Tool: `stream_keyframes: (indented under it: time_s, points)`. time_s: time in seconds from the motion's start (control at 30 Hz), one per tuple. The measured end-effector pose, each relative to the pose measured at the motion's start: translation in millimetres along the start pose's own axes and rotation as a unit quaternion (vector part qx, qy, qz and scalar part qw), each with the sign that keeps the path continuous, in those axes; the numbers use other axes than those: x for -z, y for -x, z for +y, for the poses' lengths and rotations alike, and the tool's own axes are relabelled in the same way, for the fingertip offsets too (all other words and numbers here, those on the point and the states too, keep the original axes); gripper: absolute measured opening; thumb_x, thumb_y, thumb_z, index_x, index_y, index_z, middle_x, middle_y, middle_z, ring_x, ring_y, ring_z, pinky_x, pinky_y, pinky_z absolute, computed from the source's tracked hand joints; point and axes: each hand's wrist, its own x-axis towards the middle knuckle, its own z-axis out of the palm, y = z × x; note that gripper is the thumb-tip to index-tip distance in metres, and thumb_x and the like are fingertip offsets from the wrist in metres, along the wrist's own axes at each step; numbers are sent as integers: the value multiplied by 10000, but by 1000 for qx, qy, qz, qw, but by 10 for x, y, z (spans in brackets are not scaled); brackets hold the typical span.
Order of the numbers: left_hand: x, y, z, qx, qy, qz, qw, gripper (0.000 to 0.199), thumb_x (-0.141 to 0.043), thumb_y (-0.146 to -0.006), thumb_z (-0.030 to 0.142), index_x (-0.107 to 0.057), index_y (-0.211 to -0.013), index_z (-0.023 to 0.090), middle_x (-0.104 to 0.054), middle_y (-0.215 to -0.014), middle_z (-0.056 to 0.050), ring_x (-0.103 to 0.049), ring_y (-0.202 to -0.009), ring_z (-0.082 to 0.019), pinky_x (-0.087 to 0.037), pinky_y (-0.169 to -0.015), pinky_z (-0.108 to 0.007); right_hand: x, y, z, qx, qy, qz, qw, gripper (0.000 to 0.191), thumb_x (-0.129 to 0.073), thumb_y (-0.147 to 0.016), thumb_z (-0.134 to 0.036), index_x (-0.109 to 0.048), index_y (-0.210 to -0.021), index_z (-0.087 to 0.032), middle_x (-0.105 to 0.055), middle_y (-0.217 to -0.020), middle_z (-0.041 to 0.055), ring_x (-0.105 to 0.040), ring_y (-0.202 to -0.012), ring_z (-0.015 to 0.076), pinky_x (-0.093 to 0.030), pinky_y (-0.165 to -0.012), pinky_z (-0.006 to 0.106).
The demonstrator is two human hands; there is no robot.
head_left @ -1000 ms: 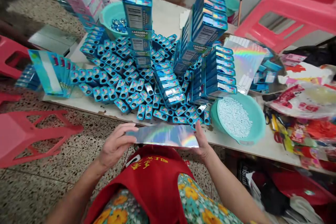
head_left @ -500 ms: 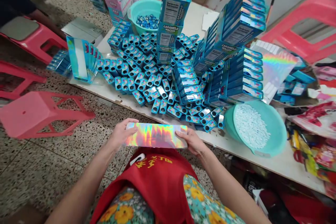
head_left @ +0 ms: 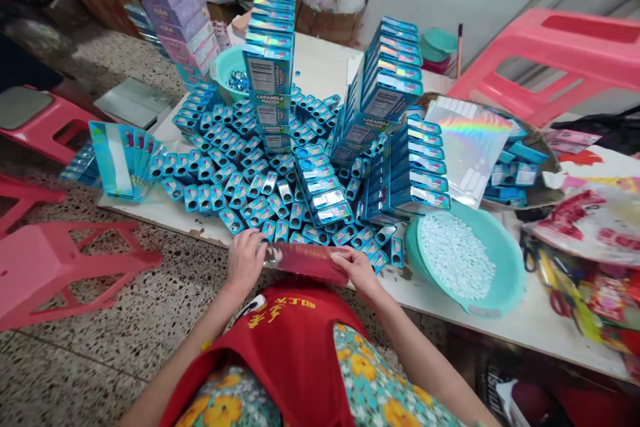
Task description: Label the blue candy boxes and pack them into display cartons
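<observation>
Between my hands, in front of the red apron, is a long shiny holographic cardboard piece point(head_left: 306, 263); its surface now mirrors dark red. My left hand point(head_left: 246, 259) has its fingers closed over the left end. At the right end my right hand point(head_left: 357, 269) pinches it, thumb on the near face. Just beyond, small blue boxes with round holes point(head_left: 257, 208) lie heaped along the table's front edge. Rising from the heap are a tall stack of blue "Caramelo Macizo" cartons point(head_left: 270, 73) and a wider group of cartons point(head_left: 390, 87).
A turquoise basin of small white pieces point(head_left: 510, 280) sits to the right, with scissors point(head_left: 559, 302) past it. Flat blue printed cards point(head_left: 111, 160) lean at the table's left corner. Pink stools point(head_left: 65, 267) stand on the left. Another turquoise basin point(head_left: 227, 57) is farther back.
The holographic piece has tilted, so its bright rainbow face turned dark red. My left hand has moved further over its end. The view has shifted, showing more of the back wall.
</observation>
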Motion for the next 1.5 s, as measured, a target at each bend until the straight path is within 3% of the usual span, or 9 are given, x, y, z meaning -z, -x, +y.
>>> stream_keyframes:
  time_s: [0.07,0.13,0.2,0.27,0.4,0.77,1.0,1.13,1.5]
  points:
    - [-84,-87,221,-122,-36,-25,992,242,-495,-864,285,-646,-1038,209,-625,-1144,-91,-523,-1111,-238,-368,-978,-409,40,-54,-55,-1,-9,-25,1000,331,-733,-650,-436,-657,-845,-179,-670,-683,1,-592,-654,169,-457,-677,308]
    - [-211,-169,463,-219,-26,-125,967,276,-464,-895,281,-612,-1119,220,-627,-1162,-79,-529,-1120,-215,-367,-989,-390,58,-79,-107,-4,-25,-50,998,329,-717,-672,-426,-637,-887,-189,-668,-672,-7,-588,-635,162,-454,-679,306]
    - [-377,-253,659,-253,-15,-220,942,304,-445,-909,295,-588,-1167,222,-640,-1134,-72,-563,-1063,-197,-406,-937,-356,71,-95,-146,-3,-40,-57,998,324,-708,-682,-418,-626,-909,-202,-670,-697,-9,-587,-640,155,-456,-683,298]
    - [-547,-330,771,-230,-13,-261,938,315,-431,-914,306,-594,-1168,214,-654,-1080,-75,-586,-993,-192,-435,-868,-330,94,-115,-169,3,-62,-34,997,338,-720,-665,-411,-616,-922,-217,-671,-744,-10,-592,-672,153,-461,-691,289]
    - [-755,-425,816,-149,-6,-267,952,280,-449,-903,319,-663,-1061,231,-673,-968,-56,-570,-940,-196,-414,-843,-325,178,-168,-195,12,-83,22,996,371,-750,-630,-396,-618,-933,-229,-644,-762,-12,-586,-696,149,-469,-688,277]
    - [-737,-449,920,-54,-25,-284,957,217,-493,-893,330,-696,-885,255,-698,-926,20,-509,-911,-194,-322,-806,-341,336,-261,-251,72,125,6,989,206,-646,-753,-384,-693,-848,-208,-637,-805,27,-548,-678,155,-436,-646,278]
    - [-678,-496,798,-136,-85,-306,938,286,-415,-926,395,-642,-965,225,-668,-983,-13,-549,-925,-185,-338,-790,-317,382,-351,-326,134,261,-19,956,167,-573,-817,-312,-635,-712,-198,-612,-727,22,-558,-713,168,-425,-675,275]
    - [-598,-524,746,-190,-138,-319,918,355,-339,-947,399,-619,-859,201,-639,-875,-30,-564,-855,-179,-350,-752,-305,368,-308,-380,142,278,-14,950,170,-544,-837,-287,-611,-710,-195,-607,-743,23,-554,-722,165,-413,-689,272]
    - [-512,-575,684,-215,-191,-380,879,419,-255,-965,370,-609,-839,184,-629,-885,-52,-576,-831,-183,-380,-729,-293,685,-258,-305,113,305,24,945,173,-524,-841,-313,-599,-731,-202,-599,-758,17,-536,-747,169,-388,-697,283]
